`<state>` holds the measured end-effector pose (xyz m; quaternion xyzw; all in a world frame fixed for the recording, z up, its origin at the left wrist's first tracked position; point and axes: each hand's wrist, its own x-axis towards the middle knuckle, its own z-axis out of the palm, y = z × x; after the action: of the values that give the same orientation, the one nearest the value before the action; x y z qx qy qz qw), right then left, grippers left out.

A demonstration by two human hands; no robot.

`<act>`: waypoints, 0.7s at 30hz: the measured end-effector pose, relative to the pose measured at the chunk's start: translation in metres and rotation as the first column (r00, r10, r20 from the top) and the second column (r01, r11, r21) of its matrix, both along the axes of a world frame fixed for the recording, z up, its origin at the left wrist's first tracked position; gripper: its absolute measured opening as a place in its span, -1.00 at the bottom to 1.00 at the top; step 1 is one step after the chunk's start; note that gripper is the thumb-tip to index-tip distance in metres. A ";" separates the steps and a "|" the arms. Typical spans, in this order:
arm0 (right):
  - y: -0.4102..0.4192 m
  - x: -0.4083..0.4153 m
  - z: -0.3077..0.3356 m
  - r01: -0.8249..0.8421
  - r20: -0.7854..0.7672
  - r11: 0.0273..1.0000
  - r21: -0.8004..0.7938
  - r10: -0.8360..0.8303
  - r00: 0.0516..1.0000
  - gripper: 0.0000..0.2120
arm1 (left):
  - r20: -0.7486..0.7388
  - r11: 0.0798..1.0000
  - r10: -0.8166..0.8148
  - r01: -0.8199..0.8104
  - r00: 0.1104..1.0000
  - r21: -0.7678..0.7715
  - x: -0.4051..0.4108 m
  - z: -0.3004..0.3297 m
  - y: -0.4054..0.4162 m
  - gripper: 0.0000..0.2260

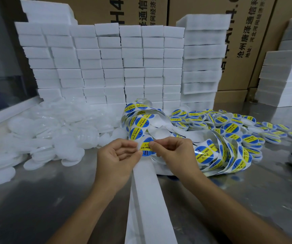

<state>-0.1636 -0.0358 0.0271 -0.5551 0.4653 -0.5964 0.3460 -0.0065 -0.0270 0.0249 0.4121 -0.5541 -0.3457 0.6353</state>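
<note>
Now we hold a round blue-and-yellow sticker between both hands, just above the metal surface. Our left hand pinches its left edge with thumb and curled fingers, and our right hand pinches its right edge. The sticker sits at the top of a bare white backing strip running down between our forearms. Plain white lids lie heaped at left, and labelled lids at right.
</note>
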 end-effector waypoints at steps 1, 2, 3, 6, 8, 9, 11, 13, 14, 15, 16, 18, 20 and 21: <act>0.000 0.000 0.000 0.022 -0.019 1.000 -0.014 -0.022 1.000 -0.94 | -0.005 1.000 -0.001 0.001 1.000 -0.003 0.000 0.000 -0.001 -0.75; -0.001 0.001 -0.001 0.053 -0.034 0.998 -0.033 -0.054 0.998 -0.91 | -0.024 1.000 -0.005 0.005 1.000 0.000 0.001 -0.001 -0.001 -0.76; -0.002 0.001 -0.002 0.089 -0.042 0.994 -0.055 -0.092 0.995 -0.87 | -0.054 1.000 -0.016 0.017 0.998 0.011 0.001 -0.001 -0.002 -0.76; -0.003 0.000 -0.005 0.167 -0.122 0.973 -0.162 -0.187 0.975 -0.83 | -0.229 0.990 -0.092 0.114 0.969 0.082 0.001 -0.002 -0.001 -0.79; -0.002 0.002 -0.008 0.188 -0.207 0.942 -0.277 -0.250 0.946 -0.86 | -0.347 0.972 -0.149 0.202 0.926 0.120 -0.001 -0.002 0.000 -0.78; -0.001 0.003 -0.009 0.195 -0.240 0.920 -0.340 -0.285 0.928 -0.87 | -0.391 0.962 -0.172 0.239 0.904 0.130 -0.001 -0.002 0.000 -0.75; 0.001 0.007 -0.010 0.193 -0.282 0.885 -0.424 -0.331 0.900 -0.87 | -0.469 0.946 -0.195 0.291 0.862 0.141 -0.002 -0.002 -0.001 -0.70; 0.002 0.011 -0.012 0.188 -0.294 0.872 -0.452 -0.344 0.892 -0.81 | -0.533 0.934 -0.218 0.334 0.818 0.130 -0.002 -0.002 -0.002 -0.69; 0.002 0.012 -0.012 0.198 -0.284 0.869 -0.453 -0.351 0.892 -0.77 | -0.553 0.929 -0.228 0.349 0.801 0.123 -0.001 -0.002 -0.002 -0.70; 0.002 0.012 -0.012 0.212 -0.273 0.871 -0.443 -0.356 0.894 -0.73 | -0.566 0.926 -0.235 0.359 0.790 0.118 -0.001 -0.002 -0.003 -0.70; 0.003 0.012 -0.012 0.212 -0.269 0.881 -0.423 -0.346 0.899 -0.69 | -0.576 0.923 -0.242 0.369 0.781 0.113 -0.001 -0.002 -0.003 -0.69; 0.004 0.010 -0.012 0.143 -0.285 0.928 -0.345 -0.249 0.926 -0.65 | -0.591 0.911 -0.266 0.399 0.761 0.104 -0.001 -0.002 -0.003 -0.67; 0.004 0.010 -0.014 0.049 -0.304 0.959 -0.278 -0.136 0.943 -0.66 | -0.598 0.897 -0.290 0.429 0.747 0.102 -0.001 -0.001 -0.003 -0.66; 0.003 0.011 -0.014 0.029 -0.288 0.963 -0.267 -0.108 0.951 -0.68 | -0.600 0.893 -0.293 0.437 0.744 0.106 -0.001 -0.001 -0.003 -0.65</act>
<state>-0.1527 -0.0323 0.0129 -0.6632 0.4494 -0.5725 0.1745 -0.0076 -0.0298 0.0237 0.2459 -0.3630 -0.6354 0.6357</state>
